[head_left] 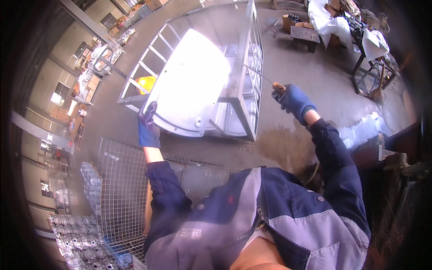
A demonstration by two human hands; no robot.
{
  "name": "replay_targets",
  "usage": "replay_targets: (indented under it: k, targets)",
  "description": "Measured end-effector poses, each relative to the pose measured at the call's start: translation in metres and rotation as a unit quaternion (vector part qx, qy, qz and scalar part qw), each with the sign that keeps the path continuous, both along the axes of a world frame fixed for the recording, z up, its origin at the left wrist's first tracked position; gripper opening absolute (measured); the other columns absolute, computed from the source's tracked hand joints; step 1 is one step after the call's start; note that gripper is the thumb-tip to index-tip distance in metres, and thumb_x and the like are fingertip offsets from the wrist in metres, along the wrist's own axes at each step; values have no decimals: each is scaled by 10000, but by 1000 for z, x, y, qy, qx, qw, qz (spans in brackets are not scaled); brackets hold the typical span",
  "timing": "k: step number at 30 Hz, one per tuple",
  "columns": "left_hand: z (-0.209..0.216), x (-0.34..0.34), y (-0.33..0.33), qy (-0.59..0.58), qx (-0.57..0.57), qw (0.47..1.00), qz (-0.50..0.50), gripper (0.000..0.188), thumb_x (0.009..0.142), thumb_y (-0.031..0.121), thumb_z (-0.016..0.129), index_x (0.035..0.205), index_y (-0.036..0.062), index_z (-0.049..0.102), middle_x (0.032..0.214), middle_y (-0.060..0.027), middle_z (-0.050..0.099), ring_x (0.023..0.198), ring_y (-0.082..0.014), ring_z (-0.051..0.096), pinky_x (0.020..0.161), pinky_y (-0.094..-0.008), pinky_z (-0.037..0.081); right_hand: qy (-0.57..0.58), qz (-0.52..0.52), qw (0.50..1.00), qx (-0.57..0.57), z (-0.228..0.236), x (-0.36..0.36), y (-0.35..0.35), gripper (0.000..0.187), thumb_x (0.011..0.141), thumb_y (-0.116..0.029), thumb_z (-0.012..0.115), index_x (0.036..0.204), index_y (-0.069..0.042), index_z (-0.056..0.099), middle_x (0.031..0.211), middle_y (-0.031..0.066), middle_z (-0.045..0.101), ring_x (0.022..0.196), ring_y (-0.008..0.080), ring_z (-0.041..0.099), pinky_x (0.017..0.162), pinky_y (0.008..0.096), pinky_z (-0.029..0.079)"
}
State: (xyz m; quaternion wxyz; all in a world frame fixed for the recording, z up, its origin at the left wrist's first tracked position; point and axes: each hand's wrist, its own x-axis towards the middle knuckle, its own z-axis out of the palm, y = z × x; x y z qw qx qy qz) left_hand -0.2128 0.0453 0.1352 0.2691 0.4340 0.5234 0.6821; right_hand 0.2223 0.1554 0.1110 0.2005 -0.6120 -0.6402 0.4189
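A large, pale sheet-metal panel (180, 90) with a curved lower edge leans in a grey metal frame cage (245, 96). Glare washes out much of its face. My left hand (149, 128), in a blue and purple glove, grips the panel's left edge near its lower corner. To the right of the cage, my right hand (294, 103), in a blue glove, is closed round the wooden handle (279, 87) of a thin metal rod. The rod points up and left toward the panel; its far end is lost near the glare. More metal panels (236, 126) stand inside the cage.
A yellow rounded object (146, 83) shows behind the panel's left edge. Wire mesh (121, 189) stands at lower left beside stacked metal parts (81, 238). A low bench (305, 36) and a cluttered table (360, 42) are at far right. A wet patch (285, 146) marks the floor.
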Motion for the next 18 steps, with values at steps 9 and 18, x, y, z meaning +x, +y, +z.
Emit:
replay_targets:
  k: [9,18]
  targets:
    - [-15,-23,10,-46,4,999,-18,476,854,263,710,1202,-27,564,1036,-49,642,968,-142,621,876,-264,504,56,319,920,220,23,-8,-46,282,875,-335,665,1053,-117,686,824,180,677,662,289,636,659,354,503]
    - [4,8,26,152,49,987,-13,611,845,488,683,1168,-18,569,1033,-63,625,958,-152,586,873,-295,468,-41,75,994,72,-1,48,-55,305,878,-261,656,1074,-28,668,838,175,687,651,258,645,590,330,513]
